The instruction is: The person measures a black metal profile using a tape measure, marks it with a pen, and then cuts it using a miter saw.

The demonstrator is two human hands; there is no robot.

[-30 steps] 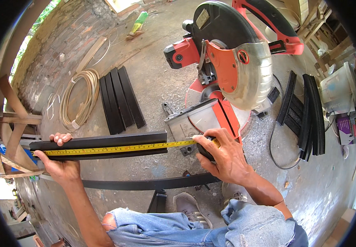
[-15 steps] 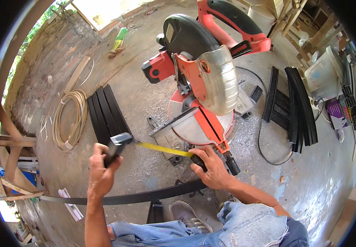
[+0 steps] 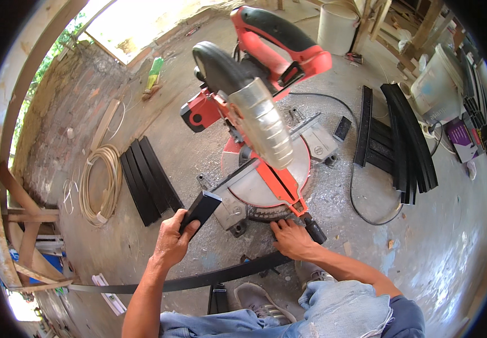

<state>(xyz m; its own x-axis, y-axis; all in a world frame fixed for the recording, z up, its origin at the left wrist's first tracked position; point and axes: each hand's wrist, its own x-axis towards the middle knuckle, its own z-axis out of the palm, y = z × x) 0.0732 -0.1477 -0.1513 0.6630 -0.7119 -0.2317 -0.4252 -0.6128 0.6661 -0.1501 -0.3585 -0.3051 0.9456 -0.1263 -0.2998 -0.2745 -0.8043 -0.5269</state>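
Note:
My left hand (image 3: 171, 239) is closed round a short black metal profile (image 3: 202, 209) and holds it tilted up, its pale cut end toward the saw. A red and black mitre saw (image 3: 280, 180) stands on the floor in front of me, its head raised and its clear guard (image 3: 263, 124) over the blade. At the front edge of the saw's base, beside the black knob (image 3: 315, 230), my right hand (image 3: 295, 239) has its fingers bent and together. Whatever lies under those fingers is hidden. No tape measure shows now.
A long black strip (image 3: 198, 279) crosses the floor before my shoes. Black profiles (image 3: 149, 183) and a coiled beige hose (image 3: 88, 186) lie left; more profiles (image 3: 407, 138), a power cord (image 3: 353, 197) and a white bucket (image 3: 437, 84) are at right. Shavings surround the saw.
The yellow tape stretched between my hands is gone from sight. My left hand has moved right with the profile; my right hand has shifted slightly to the saw base's front. The view has moved too.

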